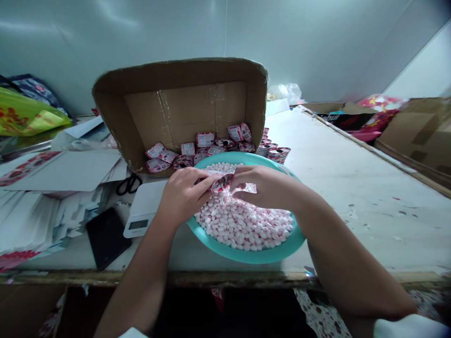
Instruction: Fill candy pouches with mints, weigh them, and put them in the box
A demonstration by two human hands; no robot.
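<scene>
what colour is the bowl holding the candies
Teal bowl; the head view shows it best.

Both forearms are bare from wrist to above the elbow. The hands, left hand (181, 192) and right hand (266, 185), wear no gloves. White sleeve edges (408, 326) show at the bottom, on both arms.

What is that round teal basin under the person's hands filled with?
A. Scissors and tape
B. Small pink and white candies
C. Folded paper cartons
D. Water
B. The teal basin is heaped with small pink and white candies, and the left hand and right hand hold a small pink packet between them just above the heap.
</scene>
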